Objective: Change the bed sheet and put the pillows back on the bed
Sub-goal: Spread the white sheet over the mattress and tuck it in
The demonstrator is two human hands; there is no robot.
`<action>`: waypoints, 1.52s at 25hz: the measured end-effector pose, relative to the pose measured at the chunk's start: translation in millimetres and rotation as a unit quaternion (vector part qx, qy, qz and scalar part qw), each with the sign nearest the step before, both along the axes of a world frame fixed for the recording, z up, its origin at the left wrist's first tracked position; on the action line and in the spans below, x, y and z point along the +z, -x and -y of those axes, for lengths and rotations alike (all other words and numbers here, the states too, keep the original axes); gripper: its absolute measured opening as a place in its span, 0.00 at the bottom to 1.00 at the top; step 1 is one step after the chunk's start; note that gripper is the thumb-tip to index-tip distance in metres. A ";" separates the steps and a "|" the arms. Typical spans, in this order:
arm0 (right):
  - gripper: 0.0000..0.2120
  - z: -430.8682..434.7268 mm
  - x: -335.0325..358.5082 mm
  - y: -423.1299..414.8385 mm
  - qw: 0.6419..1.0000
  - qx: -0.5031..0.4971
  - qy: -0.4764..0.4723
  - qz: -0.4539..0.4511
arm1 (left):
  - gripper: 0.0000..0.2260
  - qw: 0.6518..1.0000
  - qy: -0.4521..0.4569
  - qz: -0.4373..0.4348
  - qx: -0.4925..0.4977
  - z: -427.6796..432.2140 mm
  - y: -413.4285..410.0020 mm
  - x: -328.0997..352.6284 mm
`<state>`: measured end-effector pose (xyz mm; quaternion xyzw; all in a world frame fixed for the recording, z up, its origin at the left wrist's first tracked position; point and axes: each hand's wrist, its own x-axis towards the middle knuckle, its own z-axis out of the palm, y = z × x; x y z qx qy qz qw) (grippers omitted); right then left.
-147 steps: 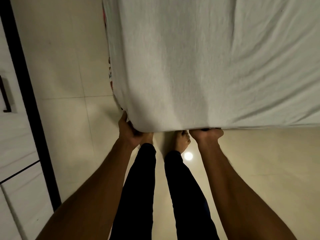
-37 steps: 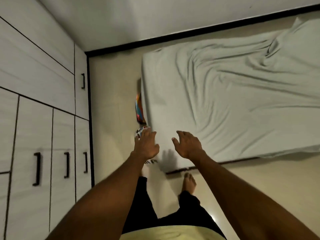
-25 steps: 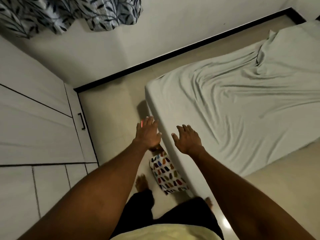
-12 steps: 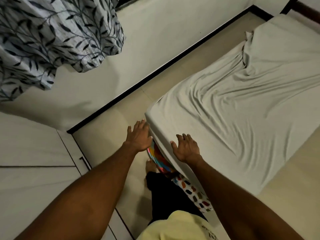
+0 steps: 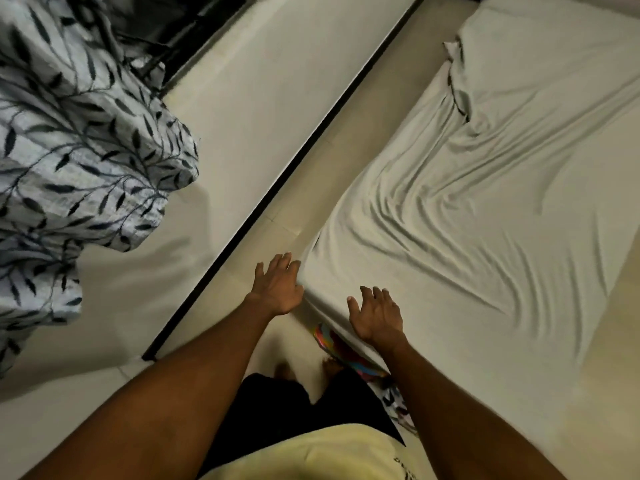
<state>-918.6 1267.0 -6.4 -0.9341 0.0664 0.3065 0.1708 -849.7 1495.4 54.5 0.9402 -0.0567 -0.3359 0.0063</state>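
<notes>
A pale grey bed sheet [image 5: 485,209] covers the mattress on the floor, wrinkled across the middle, with a loose fold at its far end. My left hand [image 5: 277,285] hovers open beside the mattress's near left corner, fingers spread, holding nothing. My right hand [image 5: 375,315] is open above the sheet's near edge, palm down. A colourful patterned cloth [image 5: 341,351] sticks out from under the mattress side just below my right hand. No pillows are in view.
A leaf-patterned blue-grey curtain [image 5: 79,161] hangs at the left. A white wall with a black skirting line [image 5: 277,188] runs diagonally along a narrow strip of floor beside the mattress. My legs and feet stand at the mattress side.
I have walked from the mattress's end round to its left side. Both hands let go of the sheet edge and now hover open near the corner; the curtain has come into view.
</notes>
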 end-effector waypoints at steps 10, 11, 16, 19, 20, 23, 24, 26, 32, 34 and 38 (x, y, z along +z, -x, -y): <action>0.28 -65.2 -31.4 -63.0 0.954 -0.301 0.009 -0.002 | 0.30 0.980 0.005 -0.086 -0.177 -38.9 -150.2 -52.7; 0.27 -73.0 -33.0 -68.0 0.941 -0.338 0.008 -0.006 | 0.30 0.975 0.000 -0.109 -0.191 -39.6 -164.8 -57.0; 0.25 -140.9 -40.9 -81.7 0.892 -0.452 0.000 -0.017 | 0.26 0.954 0.055 -0.173 -0.239 -36.3 -208.8 -85.6; 0.26 -175.9 -53.4 -83.8 0.882 -0.471 -0.015 -0.022 | 0.14 0.960 0.145 -0.214 -0.103 -47.0 -223.6 -120.9; 0.26 -184.5 -60.8 -84.0 0.878 -0.479 -0.020 -0.019 | 0.10 0.960 0.169 -0.219 -0.046 -51.9 -225.2 -133.4; 0.25 -206.9 -110.3 -88.4 0.859 -0.510 -0.042 -0.018 | 0.10 0.950 0.194 -0.221 0.103 -63.0 -228.7 -190.8; 0.26 -212.5 -131.0 -88.7 0.857 -0.513 -0.045 -0.014 | 0.10 0.948 0.193 -0.214 0.135 -64.4 -228.4 -214.7; 0.28 -217.8 -174.9 -89.9 0.860 -0.507 -0.047 -0.006 | 0.11 0.939 0.192 -0.213 0.191 -66.0 -224.7 -269.2; 0.23 -208.4 -270.3 -102.9 0.869 -0.486 0.054 0.073 | 0.09 0.872 0.236 -0.236 0.357 -42.9 -214.9 -390.4; 0.21 -207.9 -285.2 -106.1 0.858 -0.495 0.092 0.104 | 0.10 0.858 0.255 -0.200 0.399 -35.5 -213.3 -405.8; 0.23 -218.6 -290.6 -105.9 0.848 -0.511 0.104 0.099 | 0.10 0.799 0.305 -0.205 0.476 -48.6 -211.8 -413.8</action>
